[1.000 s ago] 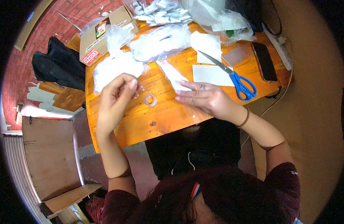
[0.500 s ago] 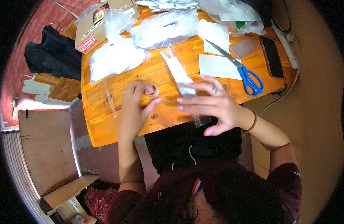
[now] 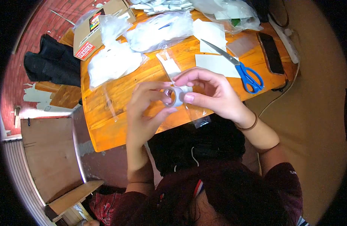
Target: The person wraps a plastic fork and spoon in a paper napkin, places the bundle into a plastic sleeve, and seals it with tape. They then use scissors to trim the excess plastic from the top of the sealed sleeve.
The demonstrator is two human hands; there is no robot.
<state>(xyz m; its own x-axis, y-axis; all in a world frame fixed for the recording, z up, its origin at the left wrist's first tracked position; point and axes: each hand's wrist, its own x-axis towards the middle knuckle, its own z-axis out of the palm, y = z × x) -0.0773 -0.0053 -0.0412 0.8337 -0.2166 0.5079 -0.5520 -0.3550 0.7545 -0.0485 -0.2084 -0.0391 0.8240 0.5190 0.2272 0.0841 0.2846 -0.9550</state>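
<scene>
A small roll of clear tape [image 3: 179, 98] is held up over the near part of the table, its open core facing left. My left hand [image 3: 146, 103] has it from the left, with fingers at the core and the thumb under the rim. From the right, my right hand [image 3: 215, 94] pinches at the tape's outer side with thumb and fingertips. Beneath the hands lies a clear plastic sleeve [image 3: 168, 64] with white strips inside, partly hidden; its lower end sticks out over the table's near edge.
Blue-handled scissors [image 3: 248, 77] lie across white paper sheets [image 3: 215, 64] on the right, near a phone [image 3: 271, 52]. Filled plastic bags [image 3: 115, 64] and a cardboard box [image 3: 101, 28] stand at the back left of the wooden table [image 3: 101, 130]. A person's plaid sleeve shows at the lower left.
My right hand has moved left to the tape roll and closed on it. My left hand has brought the roll to the right, and the roll has turned in the grip.
</scene>
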